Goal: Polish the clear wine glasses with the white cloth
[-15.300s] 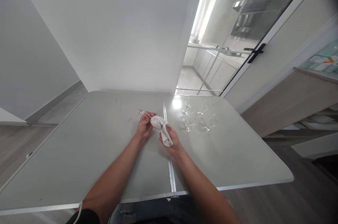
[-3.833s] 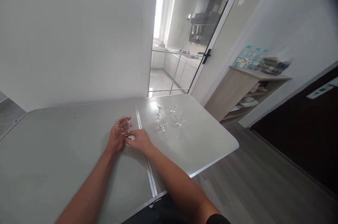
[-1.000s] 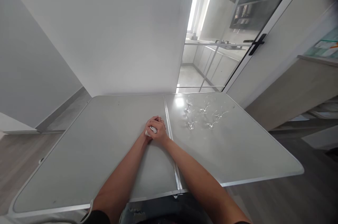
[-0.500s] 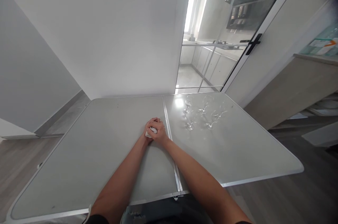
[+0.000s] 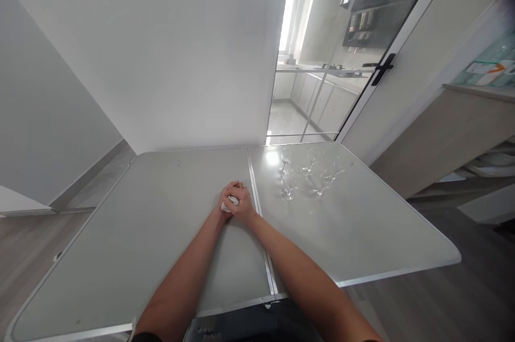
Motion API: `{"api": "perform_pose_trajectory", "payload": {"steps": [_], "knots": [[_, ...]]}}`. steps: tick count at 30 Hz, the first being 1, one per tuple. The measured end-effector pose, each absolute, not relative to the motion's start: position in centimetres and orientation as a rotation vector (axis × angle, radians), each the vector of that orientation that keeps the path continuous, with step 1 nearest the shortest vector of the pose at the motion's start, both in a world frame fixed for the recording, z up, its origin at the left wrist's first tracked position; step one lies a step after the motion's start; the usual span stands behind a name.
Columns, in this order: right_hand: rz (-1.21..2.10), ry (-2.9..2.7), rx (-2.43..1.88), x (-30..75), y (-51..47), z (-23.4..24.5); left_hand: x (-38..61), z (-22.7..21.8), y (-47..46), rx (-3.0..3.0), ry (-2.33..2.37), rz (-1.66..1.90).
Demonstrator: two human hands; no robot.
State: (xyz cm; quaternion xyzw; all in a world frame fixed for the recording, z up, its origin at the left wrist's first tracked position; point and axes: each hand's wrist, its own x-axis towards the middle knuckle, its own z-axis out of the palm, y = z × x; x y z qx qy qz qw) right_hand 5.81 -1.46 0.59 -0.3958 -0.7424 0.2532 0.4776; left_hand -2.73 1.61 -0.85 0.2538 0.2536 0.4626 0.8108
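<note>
My left hand [image 5: 224, 195] and my right hand [image 5: 243, 204] are clasped together on the table, left of its middle seam. Between them is a crumpled white cloth [image 5: 230, 203], partly covered by the fingers. Both hands are closed around it; most of the left fingers are hidden behind the right hand. To the right of my hands stand several clear stemmed glasses, among them a near glass [image 5: 288, 194] and a far one [image 5: 284, 171]. Their bowls are hard to make out against the grey top.
The grey table [image 5: 161, 224] has a metal rim and a metal seam [image 5: 254, 186] across it. Beyond its far edge are a white wall [image 5: 193, 52] and a glass door with a black handle [image 5: 383, 69]. A shelf unit [image 5: 450, 132] with bottles on top stands at right.
The view has shifted very slightly. My hands stay clasped on the cloth in nearly the same place, and the glasses have not moved.
</note>
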Motion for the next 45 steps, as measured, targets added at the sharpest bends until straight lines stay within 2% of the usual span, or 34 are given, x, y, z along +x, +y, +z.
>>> {"api": "perform_pose_trajectory", "payload": {"steps": [7,13,16,20,25,30,38,42,45], "knots": [[0.763,-1.658,-0.938,5.9,-1.3,1.2,-2.7,-0.4,1.7,0.528,0.632,1.055],[0.795,-1.698,-0.762,10.1,-5.2,6.5,-1.4,0.1,0.6,0.837,0.717,1.219],[0.693,-1.559,-0.903,16.0,-8.9,7.7,-0.7,0.6,-0.1,0.918,0.758,1.258],[0.487,-1.069,-1.471,26.2,-10.7,5.7,1.0,1.2,-0.6,1.220,1.035,1.288],[0.441,-1.038,-2.002,34.8,-7.1,3.1,7.5,1.7,-1.4,1.413,1.138,1.180],[0.504,-1.127,-2.074,35.8,-3.7,2.5,13.7,1.9,-1.4,1.456,1.203,1.182],[0.431,-1.228,-2.103,35.6,-2.1,0.9,16.6,2.0,-0.4,1.410,1.140,1.273],[0.372,-1.268,-2.171,36.3,-2.0,-0.3,15.1,3.3,-0.9,1.370,1.072,1.349],[0.201,-1.294,-2.172,35.7,-2.0,-0.6,9.8,5.0,-0.6,1.319,1.051,1.454]]}}
